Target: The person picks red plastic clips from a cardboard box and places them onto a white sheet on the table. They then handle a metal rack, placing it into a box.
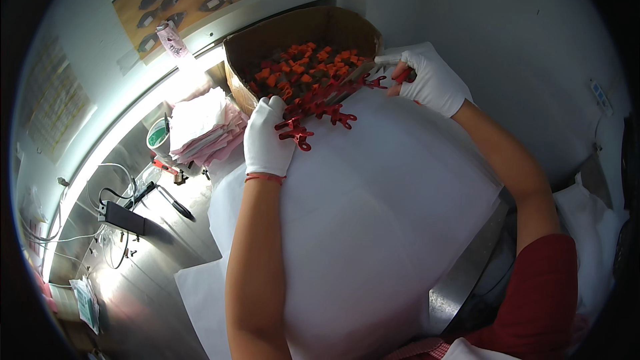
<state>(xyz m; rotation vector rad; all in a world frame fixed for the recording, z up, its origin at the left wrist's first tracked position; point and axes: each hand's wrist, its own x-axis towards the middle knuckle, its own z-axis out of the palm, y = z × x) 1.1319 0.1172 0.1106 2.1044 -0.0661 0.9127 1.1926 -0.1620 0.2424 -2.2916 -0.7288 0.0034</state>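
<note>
My left hand (269, 135), in a white glove, grips the near end of a rack-like row of small red parts (320, 105). Forked, looped ends of these parts stick out toward me. The row slants up to the right along the front of a cardboard box (240, 80), and its support is mostly hidden. By the far end of the row, my right hand (432, 82) has its bare fingertips closed on one dark red part (407, 76). Orange and dark small pieces (300, 67) fill the box. White paper sheets (370, 200) spread beneath both arms.
Left of the box stands a stack of white and pink paper (200, 122) beside a tape roll (158, 135). A red cutter (164, 165), a black marker (181, 207), a black adapter (122, 217) and cables lie on the metal table (150, 300). A bright light strip (135, 97) edges the wall.
</note>
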